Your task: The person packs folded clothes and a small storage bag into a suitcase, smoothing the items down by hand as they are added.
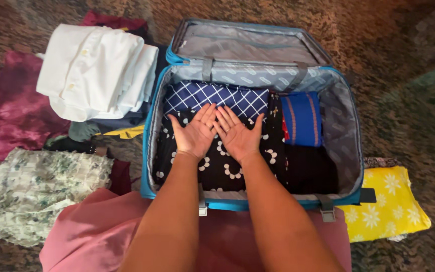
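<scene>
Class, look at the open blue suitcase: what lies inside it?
Inside the suitcase: a black flower-print cloth under the left hand and right hand, a navy checked cloth, a blue striped cloth. Anything beneath is covered.

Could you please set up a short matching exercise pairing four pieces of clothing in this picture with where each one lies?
Things:
1. white shirt
2. yellow flowered cloth
3. blue striped cloth
4. black flowered garment

Places:
A. under both hands in the suitcase
B. on the floor right of the suitcase
C. on a pile left of the suitcase
D. inside the suitcase, right part

Pairs: 1-C, 2-B, 3-D, 4-A
</scene>
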